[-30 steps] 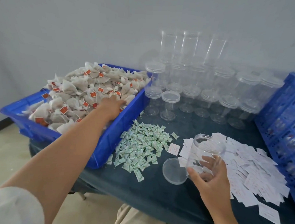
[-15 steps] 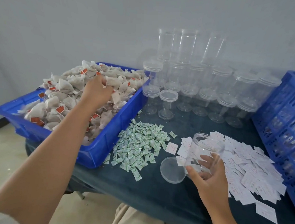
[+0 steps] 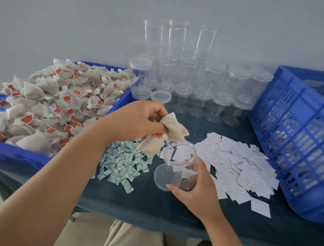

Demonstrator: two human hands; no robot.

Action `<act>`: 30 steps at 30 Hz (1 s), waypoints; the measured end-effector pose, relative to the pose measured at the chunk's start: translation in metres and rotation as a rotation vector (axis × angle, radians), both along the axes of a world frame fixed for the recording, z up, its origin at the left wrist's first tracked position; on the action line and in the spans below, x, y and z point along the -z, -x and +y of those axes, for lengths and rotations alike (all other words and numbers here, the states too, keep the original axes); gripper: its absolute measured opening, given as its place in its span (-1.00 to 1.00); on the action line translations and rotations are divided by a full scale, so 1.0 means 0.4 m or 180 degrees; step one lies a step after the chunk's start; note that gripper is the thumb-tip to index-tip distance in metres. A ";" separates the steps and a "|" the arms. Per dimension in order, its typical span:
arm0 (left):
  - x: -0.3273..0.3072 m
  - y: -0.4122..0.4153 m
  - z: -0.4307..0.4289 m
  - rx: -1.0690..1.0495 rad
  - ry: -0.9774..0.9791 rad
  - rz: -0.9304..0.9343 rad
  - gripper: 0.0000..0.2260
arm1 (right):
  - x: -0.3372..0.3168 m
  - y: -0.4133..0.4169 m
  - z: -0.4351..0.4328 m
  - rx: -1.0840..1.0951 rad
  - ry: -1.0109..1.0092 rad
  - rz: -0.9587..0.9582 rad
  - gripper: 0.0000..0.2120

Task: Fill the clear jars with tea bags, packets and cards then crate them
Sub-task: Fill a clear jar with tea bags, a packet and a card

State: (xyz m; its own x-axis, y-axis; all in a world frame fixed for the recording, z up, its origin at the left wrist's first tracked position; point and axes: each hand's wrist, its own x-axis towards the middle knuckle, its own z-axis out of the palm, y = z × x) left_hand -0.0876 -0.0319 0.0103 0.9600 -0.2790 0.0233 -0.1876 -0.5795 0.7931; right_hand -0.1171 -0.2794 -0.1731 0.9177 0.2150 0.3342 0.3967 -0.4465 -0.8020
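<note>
A: Step in hand?

B: Filling, tea bags first. The left hand (image 3: 137,121) pinches a bunch of tea bags (image 3: 168,134), fingers curled round them, just above the mouth of the open jar (image 3: 182,159). The right hand (image 3: 197,191) grips that jar low down, tilted, near the front edge of the desk (image 3: 144,202). The loose lid (image 3: 160,176) lies just beside it.

A: Next move?

B: Likely lower the bunch in and let go. The bags splay wider than the rim, so they probably need tucking. Packets (image 3: 122,162) and cards (image 3: 239,163) lie either side. The crate (image 3: 296,138) sits at the right edge.

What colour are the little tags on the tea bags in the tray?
Orange-red tags, clearest in the head view on the tea bags heaped in the blue tray.
</note>
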 end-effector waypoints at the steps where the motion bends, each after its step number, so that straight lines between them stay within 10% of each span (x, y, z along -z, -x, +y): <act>1: -0.002 -0.005 -0.028 0.0174 -0.0301 0.0056 -0.89 | 0.000 0.001 -0.002 -0.0023 -0.0007 -0.0015 -0.18; 6: 0.008 -0.030 -0.117 0.0599 -0.1576 0.0022 -0.87 | -0.003 0.006 -0.006 -0.0014 -0.0045 -0.0100 -0.19; 16: 0.014 -0.029 -0.112 -0.0328 0.0194 -0.0301 -0.91 | -0.001 0.001 -0.010 0.0124 -0.0297 -0.0215 -0.22; 21: 0.057 0.000 -0.116 0.0409 -0.0766 -0.0129 -0.81 | 0.002 0.001 -0.011 0.0136 -0.0328 -0.0196 -0.23; 25: 0.042 -0.007 -0.017 -0.0643 -0.0653 -0.0837 -0.87 | 0.007 0.001 -0.015 0.0164 -0.0463 -0.0077 -0.28; 30: 0.052 -0.079 0.288 -0.2087 -0.2794 0.0245 -0.71 | 0.016 -0.006 -0.018 0.0216 -0.0473 -0.0004 -0.32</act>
